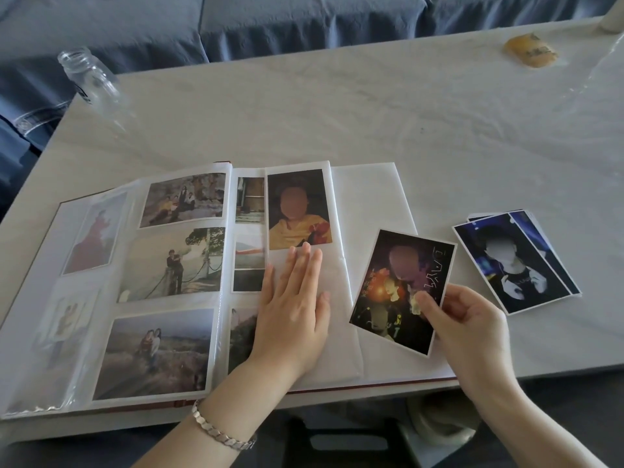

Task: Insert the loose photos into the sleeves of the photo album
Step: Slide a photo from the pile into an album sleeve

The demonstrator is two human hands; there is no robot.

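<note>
Held photo (401, 292): dark night-scene print, tilted, over the right-hand part of the photo album (371, 197), not in any sleeve. Right hand (469, 329) pinched it at its lower right edge, thumb on the face, fingers curled beneath. Left hand (293, 298) lay flat, fingers straight and close together, pressing the narrow flap page just below the portrait print (299, 209) already seated in the top sleeve. The empty sleeve (332, 271) beside those fingers looked the likely target. Where its mouth opened could not be told.

Risks, as judged:
1. The flat palm held the film shut, so the print's corner could butt against the sleeve edge and buckle or crease.
2. The thumb on the glossy face could leave a smear. A grip at one edge only would let the print pivot and enter askew.
3. If the pressing hand lifted, the flap page might flip back and cover the sleeve.
4. The right forearm lay near the stack of loose photos (516, 261) on the table (337, 113), not far from the near edge. A careless sweep could push them off.

Glass jar (89, 76) stood well apart at the far left corner, no concern.
</note>
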